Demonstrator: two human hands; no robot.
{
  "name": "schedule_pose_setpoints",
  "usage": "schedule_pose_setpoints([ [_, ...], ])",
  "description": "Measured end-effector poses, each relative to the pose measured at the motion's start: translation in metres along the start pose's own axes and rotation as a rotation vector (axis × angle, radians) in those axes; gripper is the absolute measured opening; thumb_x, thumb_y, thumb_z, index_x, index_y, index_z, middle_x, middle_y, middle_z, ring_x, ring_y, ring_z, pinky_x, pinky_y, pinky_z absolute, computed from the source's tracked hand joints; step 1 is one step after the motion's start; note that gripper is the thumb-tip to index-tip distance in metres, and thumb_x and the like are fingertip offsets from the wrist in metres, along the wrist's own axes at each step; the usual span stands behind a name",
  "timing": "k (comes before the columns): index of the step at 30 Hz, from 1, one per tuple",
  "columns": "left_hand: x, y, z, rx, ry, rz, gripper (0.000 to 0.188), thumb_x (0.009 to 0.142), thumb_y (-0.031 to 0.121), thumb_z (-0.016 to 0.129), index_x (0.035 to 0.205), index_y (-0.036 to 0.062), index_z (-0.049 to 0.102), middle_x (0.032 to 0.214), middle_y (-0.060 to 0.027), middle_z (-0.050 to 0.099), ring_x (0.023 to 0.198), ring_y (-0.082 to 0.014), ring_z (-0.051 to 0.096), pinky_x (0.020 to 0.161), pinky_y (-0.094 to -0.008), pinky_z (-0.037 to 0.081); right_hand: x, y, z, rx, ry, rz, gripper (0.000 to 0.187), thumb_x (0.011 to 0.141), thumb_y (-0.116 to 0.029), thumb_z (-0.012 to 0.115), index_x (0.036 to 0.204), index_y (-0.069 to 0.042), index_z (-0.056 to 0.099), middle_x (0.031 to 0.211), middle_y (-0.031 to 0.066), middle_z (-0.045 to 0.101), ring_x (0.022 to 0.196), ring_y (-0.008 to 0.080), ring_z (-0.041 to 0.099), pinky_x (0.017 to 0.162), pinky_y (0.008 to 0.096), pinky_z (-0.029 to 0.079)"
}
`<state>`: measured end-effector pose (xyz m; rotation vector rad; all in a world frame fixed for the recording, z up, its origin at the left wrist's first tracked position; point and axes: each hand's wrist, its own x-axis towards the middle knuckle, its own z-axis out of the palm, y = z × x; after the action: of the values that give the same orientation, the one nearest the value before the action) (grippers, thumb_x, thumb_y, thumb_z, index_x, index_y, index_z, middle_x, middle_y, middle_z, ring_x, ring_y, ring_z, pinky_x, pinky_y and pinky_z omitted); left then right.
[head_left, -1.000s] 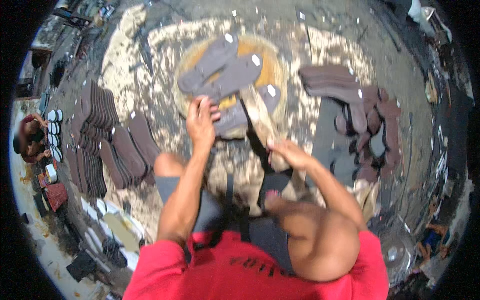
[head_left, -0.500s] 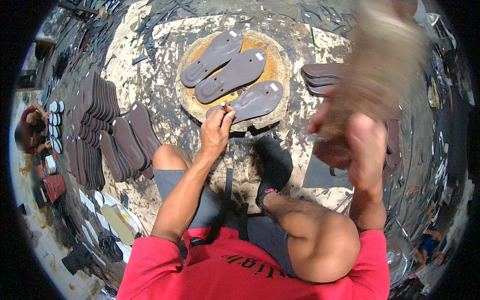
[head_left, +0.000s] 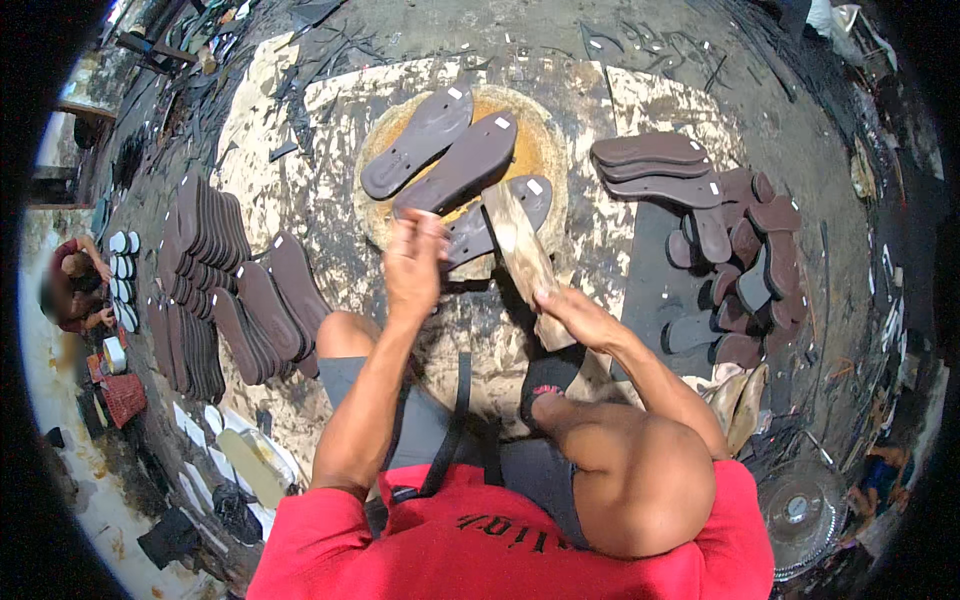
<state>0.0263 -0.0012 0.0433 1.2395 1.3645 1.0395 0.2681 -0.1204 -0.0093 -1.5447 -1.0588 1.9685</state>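
My right hand (head_left: 580, 315) grips a pale, rough wooden club (head_left: 517, 237) near its lower end. The club slants across the nearest dark brown footbed sole (head_left: 466, 240), hiding part of it. Just left of that sole is my left hand (head_left: 410, 268), its fingers bunched and smeared by motion; whatever they hold does not show. Beyond the hands lie a middle sole (head_left: 465, 160) and a far sole (head_left: 418, 143), each with a small white label. All three rest on a round wooden block (head_left: 545, 128) with an orange-brown top.
Stacks of brown soles (head_left: 207, 230) stand to the left. More footbeds (head_left: 650, 165) and loose sole pieces (head_left: 750, 260) lie to the right. Beside my right elbow is a round metal fan (head_left: 797, 508). Another person (head_left: 75, 285) sits at the far left. Dark scraps litter the floor.
The raised, blurred wooden club has come down and left onto the nearest sole with my right hand. My left hand has moved slightly left; the small metal punch it held no longer shows.
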Motion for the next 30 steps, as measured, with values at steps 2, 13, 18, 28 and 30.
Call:
schedule_pose_setpoints([
  [2,-0.018,0.008,0.006,0.401,-0.360,0.226,0.021,0.101,0.022,0.066,0.104,0.0013,0.064,0.093,-0.0175,0.069,0.084,-0.0342,0.069,0.078,-0.0445,0.054,0.001,-0.010,0.013,0.098,0.136,-0.301,0.065,0.101,-0.053,0.064,0.135,0.003,0.057,0.124,0.0156,0.067,0.115,0.0228,0.062,0.105,0.0355,0.047],
  [13,0.040,-0.035,-0.012,0.846,-0.557,0.501,0.077,0.080,0.029,0.083,0.148,0.0102,0.051,0.135,-0.0202,0.055,0.126,-0.0403,0.049,0.109,-0.0538,0.034,0.005,-0.011,-0.025,0.138,0.641,-0.512,0.056,0.101,-0.029,0.067,0.141,0.004,0.049,0.129,0.0180,0.066,0.120,0.0238,0.062,0.106,0.0384,0.046],
  [18,0.083,-0.020,-0.002,0.936,-0.312,0.685,0.079,0.078,0.024,0.085,0.148,0.0133,0.051,0.137,-0.0218,0.056,0.125,-0.0428,0.050,0.108,-0.0547,0.039,0.036,-0.012,-0.023,0.219,0.656,-0.504,0.059,0.100,-0.036,0.068,0.139,0.005,0.049,0.128,0.0194,0.065,0.117,0.0253,0.062,0.104,0.0409,0.048],
  [28,0.158,-0.024,-0.059,1.065,-0.332,0.405,0.091,0.076,0.013,0.085,0.155,0.0069,0.041,0.148,-0.0224,0.052,0.138,-0.0416,0.047,0.119,-0.0483,0.034,0.075,-0.025,-0.023,-0.007,0.596,-0.315,0.075,0.096,-0.059,0.064,0.126,0.009,0.052,0.113,0.0272,0.064,0.110,0.0335,0.064,0.094,0.0457,0.050],
  [30,0.150,-0.002,-0.039,0.851,-0.389,0.247,0.090,0.080,0.020,0.086,0.156,0.0051,0.040,0.153,-0.0227,0.048,0.144,-0.0387,0.043,0.120,-0.0473,0.033,0.076,-0.030,-0.024,-0.083,0.616,-0.277,0.074,0.095,-0.058,0.065,0.124,0.009,0.053,0.112,0.0274,0.065,0.109,0.0347,0.065,0.093,0.0468,0.051],
])
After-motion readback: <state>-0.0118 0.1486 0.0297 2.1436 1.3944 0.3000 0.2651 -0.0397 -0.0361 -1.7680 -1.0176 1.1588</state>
